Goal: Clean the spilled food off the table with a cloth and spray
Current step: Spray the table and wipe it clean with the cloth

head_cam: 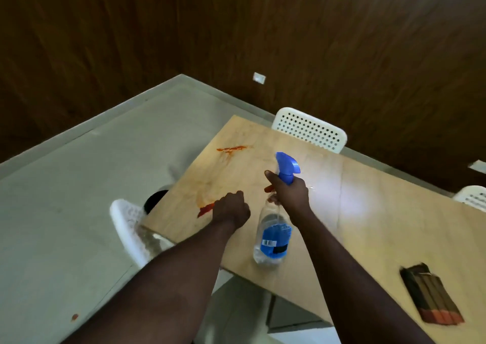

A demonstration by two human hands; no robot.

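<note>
A red smear [206, 209] is lying on the bench [368, 212] near its left edge, and another [231, 149] is sitting farther back. The left hand [231, 207] is hovering just beside the nearer smear, fingers curled into a fist with nothing showing in them. The right hand [289, 194] is gripping the neck of the spray bottle [273, 238], fingers wrapped round it, with the blue nozzle pointing away. A brown striped bundle [431, 296] is lying far right.
</note>
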